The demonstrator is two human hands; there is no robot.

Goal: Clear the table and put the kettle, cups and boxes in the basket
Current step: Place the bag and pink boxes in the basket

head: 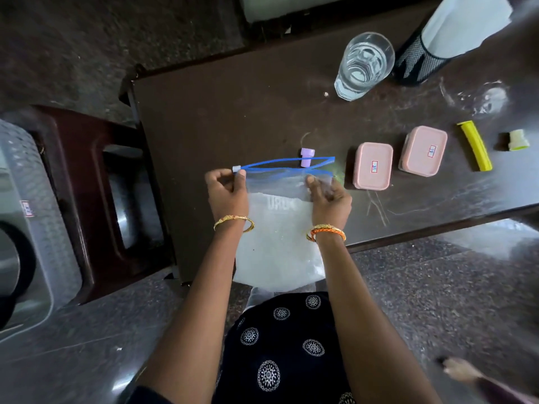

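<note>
Hands hold a clear bag point(277, 228) with a blue zip top at the near edge of the counter point(233, 112). The left hand point(226, 191) has its grip pinched shut on the white slider at the bag's left end. The right hand point(329, 199) has its grip closed on the bag's top right corner. Just right of the bag sit two pink boxes point(372, 166) side by side. Past them lie a yellow tube point(475, 145) and a small cap point(517, 139). Behind the bag stands a glass point(363, 65) near a black mesh holder point(420, 58). Far left of the bag, off the counter, is the grey basket point(32, 199).
</note>
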